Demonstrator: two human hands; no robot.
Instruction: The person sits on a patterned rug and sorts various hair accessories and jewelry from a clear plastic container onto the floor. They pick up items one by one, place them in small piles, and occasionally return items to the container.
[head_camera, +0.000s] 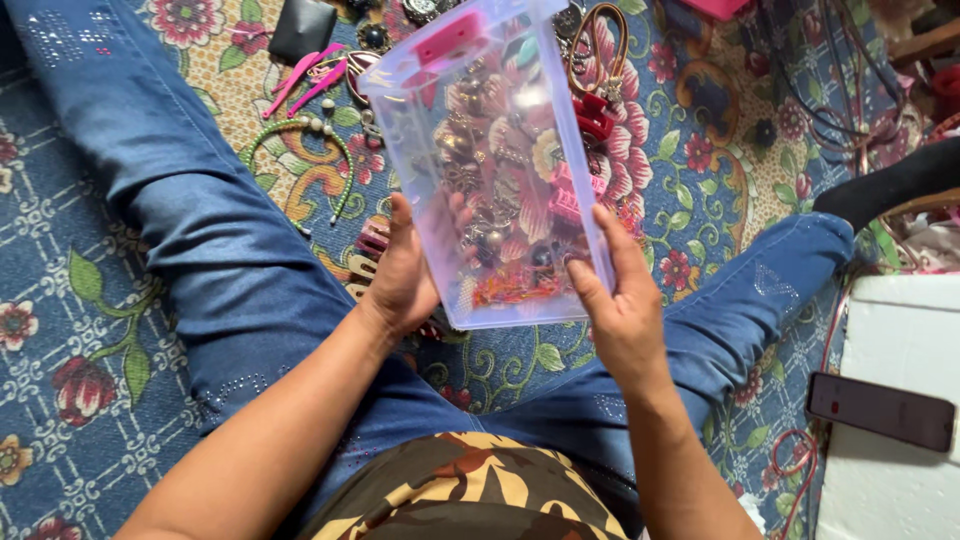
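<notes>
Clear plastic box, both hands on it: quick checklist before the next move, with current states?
1. Left hand grips the left side of the clear plastic box: ok.
2. Right hand grips the right side near the bottom corner: ok.
3. Box level: not ok, it is tilted, with the far end raised.
4. Contents stay inside: cannot tell; hair clips and ornaments show through the plastic, but whether the box is closed is unclear.
5. Floor under the box free: not ok, a green headband, pink clips and scissors lie on the floral rug.
6. Phone out of the way: ok, off to the right.
</notes>
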